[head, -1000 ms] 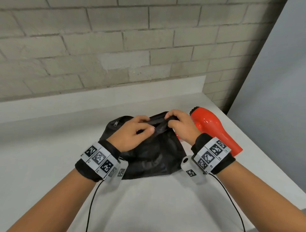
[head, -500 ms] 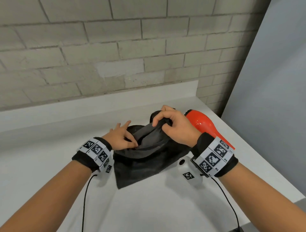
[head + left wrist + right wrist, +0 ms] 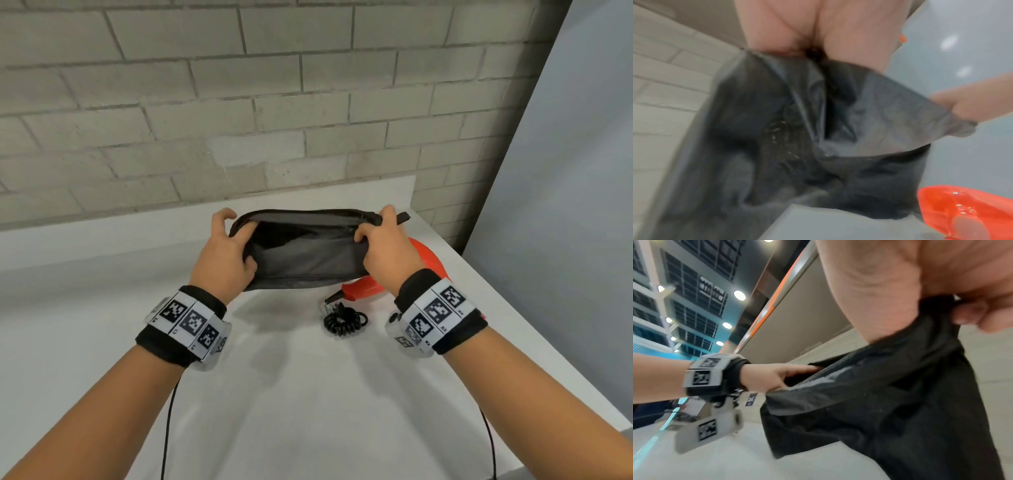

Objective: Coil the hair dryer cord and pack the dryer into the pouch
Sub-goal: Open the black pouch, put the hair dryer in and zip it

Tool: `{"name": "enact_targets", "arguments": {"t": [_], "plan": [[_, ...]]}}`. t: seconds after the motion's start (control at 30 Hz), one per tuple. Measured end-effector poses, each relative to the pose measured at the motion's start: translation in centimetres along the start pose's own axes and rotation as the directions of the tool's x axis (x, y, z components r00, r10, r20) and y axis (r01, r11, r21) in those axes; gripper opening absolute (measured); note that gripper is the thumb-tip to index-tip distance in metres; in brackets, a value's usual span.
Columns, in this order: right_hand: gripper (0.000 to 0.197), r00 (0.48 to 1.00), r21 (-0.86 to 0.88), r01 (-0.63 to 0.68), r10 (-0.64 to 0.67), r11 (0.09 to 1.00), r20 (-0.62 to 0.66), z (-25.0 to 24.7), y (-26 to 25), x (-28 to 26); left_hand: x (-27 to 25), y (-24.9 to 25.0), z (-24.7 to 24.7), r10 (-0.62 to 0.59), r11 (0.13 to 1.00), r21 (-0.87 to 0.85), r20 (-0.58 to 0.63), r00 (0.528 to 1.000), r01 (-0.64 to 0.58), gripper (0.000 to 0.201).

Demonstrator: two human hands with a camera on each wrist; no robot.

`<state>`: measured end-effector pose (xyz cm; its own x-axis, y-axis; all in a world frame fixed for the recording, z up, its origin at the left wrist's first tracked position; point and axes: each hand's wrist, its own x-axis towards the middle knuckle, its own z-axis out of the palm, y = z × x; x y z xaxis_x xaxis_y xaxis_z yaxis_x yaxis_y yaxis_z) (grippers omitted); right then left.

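Both hands hold a soft black fabric pouch up off the white tabletop, its mouth stretched wide and turned toward the person so the grey lining shows. The left hand has the pouch's nine o'clock end: the thumb is tucked over the near rim and the fingers curl round the cloth, with the index finger lifted a little above the edge. The right hand pinches the three o'clock end, fingertips folded over the top rim next to a short black pull tab that sticks out past the knuckles. From the right wrist view, the right thumb presses into a fold of the dark cloth, and the pouch body hangs down slack below it. The glossy orange-red plastic hair dryer lies on the tabletop behind and under the right hand, at about four o'clock from the pouch, partly hidden by the wrist; it is outside the pouch. Its black cord, wound into a small tight coil, rests on the tabletop just below the dryer's handle end, at roughly five o'clock from the pouch and apart from both hands. Each wrist wears a black band with white checkered marker tags. A pale brick wall stands at twelve o'clock behind the table.
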<state>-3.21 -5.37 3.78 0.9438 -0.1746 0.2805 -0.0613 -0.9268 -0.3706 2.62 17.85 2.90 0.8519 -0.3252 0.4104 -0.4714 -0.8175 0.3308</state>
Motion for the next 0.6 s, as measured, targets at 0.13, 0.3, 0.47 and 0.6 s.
{"name": "enact_targets", "arguments": {"t": [0.13, 0.3, 0.47, 0.6], "plan": [[0.039, 0.996, -0.022, -0.062, 0.063, 0.998, 0.058, 0.2, 1.1, 1.2, -0.5, 0.3, 0.2, 0.035, 0.999, 0.016, 0.078, 0.996, -0.036, 0.052], [0.019, 0.993, 0.253, -0.089, 0.067, 0.963, 0.093, 0.6, 1.6, 1.4, 0.0, -0.8, 0.6, -0.273, 0.962, 0.05, 0.102, 0.956, 0.27, 0.029], [0.037, 0.996, 0.013, 0.06, -0.06, 0.998, 0.069, 0.4, 0.3, 0.9, 0.4, -0.3, 0.3, -0.302, 0.948, 0.083, -0.057, 0.952, 0.306, 0.024], [0.034, 0.981, -0.088, 0.157, -0.145, 0.984, 0.127, 1.5, -0.1, 1.3, -0.6, 0.2, 1.3, -0.359, 0.919, 0.252, 0.222, 0.906, 0.303, 0.082]]}}
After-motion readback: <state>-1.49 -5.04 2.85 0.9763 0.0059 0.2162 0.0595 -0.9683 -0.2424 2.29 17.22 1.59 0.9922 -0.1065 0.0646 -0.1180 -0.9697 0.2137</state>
